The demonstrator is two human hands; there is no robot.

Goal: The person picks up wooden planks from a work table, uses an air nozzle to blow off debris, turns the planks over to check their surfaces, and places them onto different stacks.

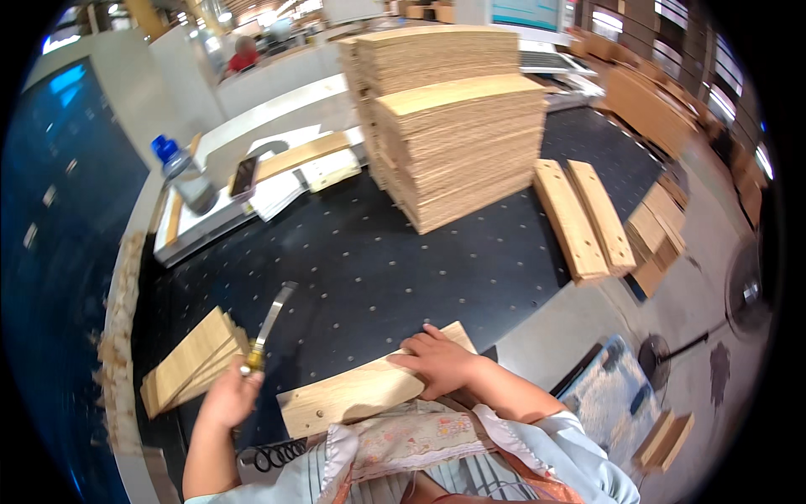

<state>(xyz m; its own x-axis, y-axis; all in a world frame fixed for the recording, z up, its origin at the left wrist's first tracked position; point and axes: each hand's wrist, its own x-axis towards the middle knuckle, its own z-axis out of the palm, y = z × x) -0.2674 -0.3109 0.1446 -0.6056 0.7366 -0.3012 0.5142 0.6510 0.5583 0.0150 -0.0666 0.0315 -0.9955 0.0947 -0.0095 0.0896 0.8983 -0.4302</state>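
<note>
My left hand (230,395) is closed round an air blow gun (267,332) with a yellow body and a long, bent silver nozzle pointing away from me. A pale wooden board (353,399) with holes near its left end lies along the table's near edge. Across its right part rests my right hand (437,363), fingers spread on the wood. Just left of the blow gun, several thin boards (189,361) lie fanned in a small pile. A black coiled hose (281,455) shows below the board; where it joins is hidden.
A tall stack of boards (470,143) stands on the black table (353,260). Two rows of drilled boards (579,218) lie at its right edge. A bottle (189,178) and phone (244,178) are at the far left. A fan (747,290) stands right.
</note>
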